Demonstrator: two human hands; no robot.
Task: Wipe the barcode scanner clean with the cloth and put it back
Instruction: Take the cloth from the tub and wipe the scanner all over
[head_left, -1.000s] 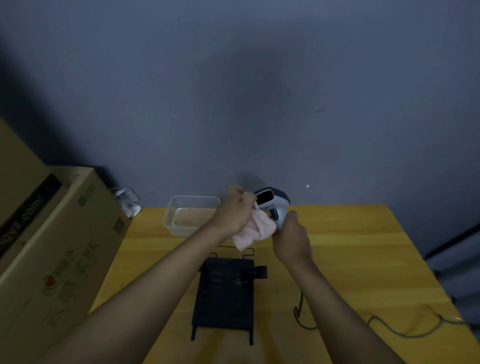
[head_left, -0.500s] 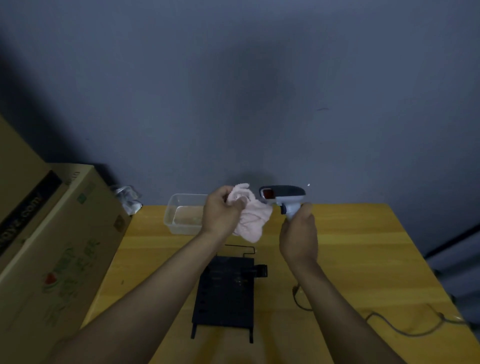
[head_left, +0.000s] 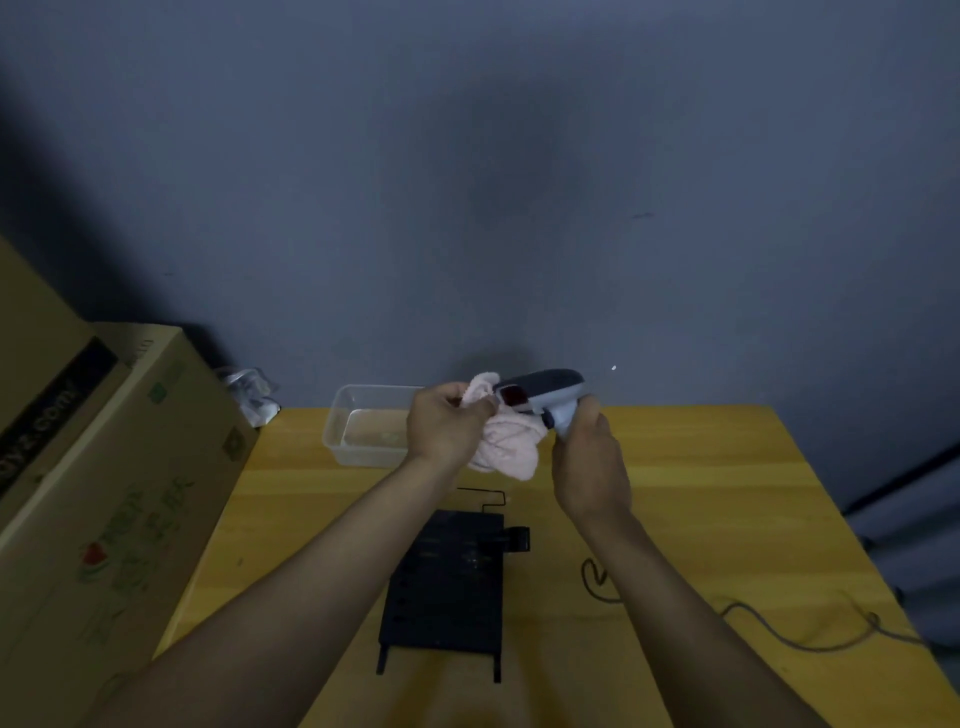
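- Left hand (head_left: 444, 428) is clenched on a bunched pale pink cloth (head_left: 506, 444), pressing it against the red window at the scanner's nose.
- Right hand (head_left: 589, 462) is wrapped around the handle of the grey pistol-shaped barcode scanner (head_left: 543, 392), held aloft above the yellow wooden table (head_left: 701, 493).
- Clear plastic tub (head_left: 363, 431) sits left of the hands.
- Black flat stand (head_left: 447, 587) lies below them.
- Grey cable (head_left: 779, 631) trails right.

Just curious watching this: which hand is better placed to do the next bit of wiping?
The left hand: it holds the pink cloth against the grey barcode scanner, whose handle the right hand grips.
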